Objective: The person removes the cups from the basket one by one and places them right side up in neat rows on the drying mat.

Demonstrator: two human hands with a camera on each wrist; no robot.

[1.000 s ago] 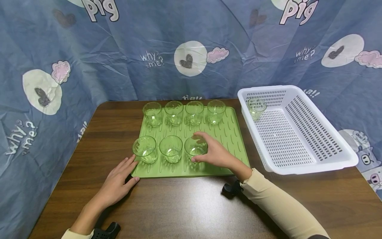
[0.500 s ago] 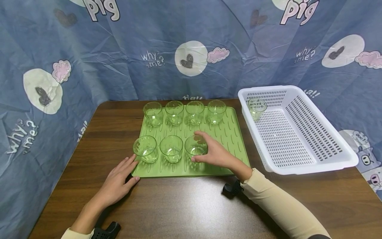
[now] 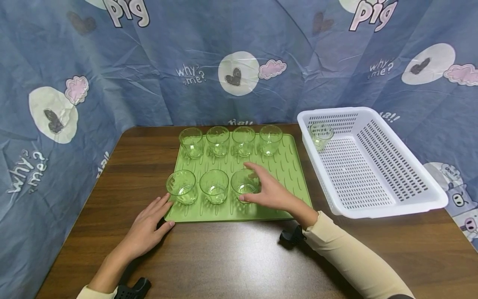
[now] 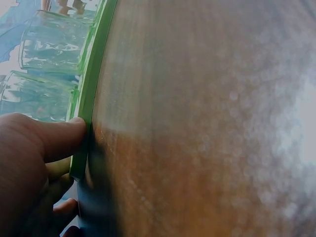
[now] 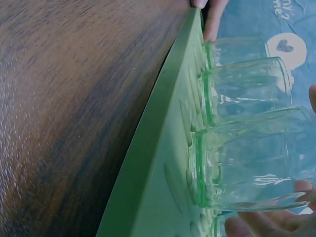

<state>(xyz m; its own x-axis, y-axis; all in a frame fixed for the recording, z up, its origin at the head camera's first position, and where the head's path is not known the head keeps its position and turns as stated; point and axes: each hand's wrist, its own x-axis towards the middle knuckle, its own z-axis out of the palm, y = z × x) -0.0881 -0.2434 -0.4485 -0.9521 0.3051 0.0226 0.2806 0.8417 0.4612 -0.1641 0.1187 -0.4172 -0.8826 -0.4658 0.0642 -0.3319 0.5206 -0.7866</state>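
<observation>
A green ribbed mat (image 3: 239,214) lies on the table with two rows of clear drinking glasses standing upright on it. My right hand (image 3: 271,192) is curved round the rightmost front glass (image 3: 242,182), thumb on the near side and fingers on the far side. In the right wrist view this glass (image 5: 252,158) stands with its base on the mat. My left hand (image 3: 149,230) rests with fingers extended at the mat's near left corner, beside the leftmost front glass (image 3: 181,187). Its thumb (image 4: 64,136) touches the mat's edge in the left wrist view.
A white perforated plastic basket (image 3: 414,207) stands right of the mat, with one glass (image 3: 321,136) in its far left corner. Four glasses' row runs along the mat's back, such as this one (image 3: 270,140). A blue printed cloth (image 3: 149,83) hangs behind the table (image 3: 209,257).
My right index finger has straightened and shifted slightly away from the glass rim. The glass stays in place, and my left hand has not moved.
</observation>
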